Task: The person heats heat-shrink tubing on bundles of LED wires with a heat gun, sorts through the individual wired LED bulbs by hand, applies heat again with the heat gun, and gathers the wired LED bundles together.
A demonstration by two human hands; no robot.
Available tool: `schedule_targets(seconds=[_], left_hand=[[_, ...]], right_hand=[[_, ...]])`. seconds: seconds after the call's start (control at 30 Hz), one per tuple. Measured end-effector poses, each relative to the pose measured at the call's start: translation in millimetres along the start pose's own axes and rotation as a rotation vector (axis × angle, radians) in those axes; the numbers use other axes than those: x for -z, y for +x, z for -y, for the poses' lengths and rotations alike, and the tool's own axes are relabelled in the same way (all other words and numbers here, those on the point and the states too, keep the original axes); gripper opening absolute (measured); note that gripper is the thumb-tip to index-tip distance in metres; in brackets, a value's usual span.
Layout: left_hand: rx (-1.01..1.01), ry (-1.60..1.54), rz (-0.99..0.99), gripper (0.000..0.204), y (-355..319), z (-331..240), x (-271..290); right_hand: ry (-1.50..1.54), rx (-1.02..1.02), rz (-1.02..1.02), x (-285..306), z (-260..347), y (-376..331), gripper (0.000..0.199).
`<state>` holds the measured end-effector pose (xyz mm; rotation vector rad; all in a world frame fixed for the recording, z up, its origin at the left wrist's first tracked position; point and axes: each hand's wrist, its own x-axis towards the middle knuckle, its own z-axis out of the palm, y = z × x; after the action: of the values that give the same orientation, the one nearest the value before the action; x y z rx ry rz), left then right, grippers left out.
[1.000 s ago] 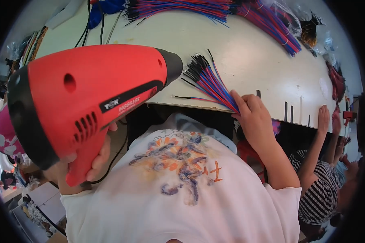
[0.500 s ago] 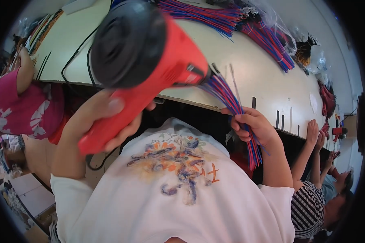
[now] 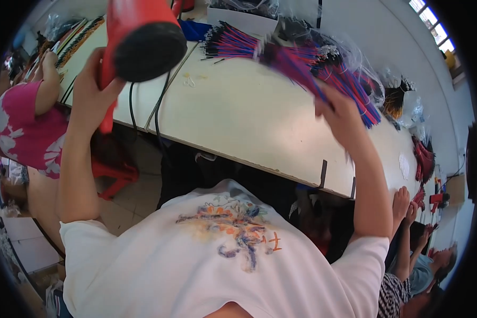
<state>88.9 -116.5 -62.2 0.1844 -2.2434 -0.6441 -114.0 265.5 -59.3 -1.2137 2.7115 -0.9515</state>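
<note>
Both hands are now raised higher above the pale, smooth worktop [image 3: 238, 116] than half a second ago. Left hand [image 3: 93, 98] is gripping the handle of a glossy red plastic heat gun [image 3: 140, 37], its round black end facing the camera, a black cord [image 3: 161, 100] hanging down. Right hand [image 3: 342, 119] is closing around a blurred bundle of thin red and blue wires [image 3: 323, 74], held over the worktop's far side. Another person in a pink top [image 3: 24, 132] is sitting at left.

Counts, bench view:
1 red heat gun [image 3: 138, 37], 1 held bundle of red-and-blue wires [image 3: 323, 71], 1 more bundle lying on the table [image 3: 230, 42], 1 long white table [image 3: 249, 116], 2 own hands raised, 2+ co-workers nearby.
</note>
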Motion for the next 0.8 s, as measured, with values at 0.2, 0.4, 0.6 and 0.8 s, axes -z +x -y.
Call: schedule_targets(seconds=[0.2, 0.4, 0.6, 0.8], left_hand=[[0.300, 0.767, -0.146, 0.059, 17, 52, -3], [0.382, 0.753, -0.063, 0.058, 17, 79, -21], [0.353, 0.733, 0.043, 0.061, 30, 89, -61], [0.236, 0.738, 0.058, 0.057, 39, 103, -92]], right_hand=[[-0.611, 0.092, -0.042, -37, -42, 149, 0.063], [-0.764, 0.198, 0.023, -95, -63, 211, 0.107], [-0.642, -0.037, 0.353, -105, -62, 209, 0.093], [-0.585, 0.271, 0.194, -94, -45, 122, 0.058]])
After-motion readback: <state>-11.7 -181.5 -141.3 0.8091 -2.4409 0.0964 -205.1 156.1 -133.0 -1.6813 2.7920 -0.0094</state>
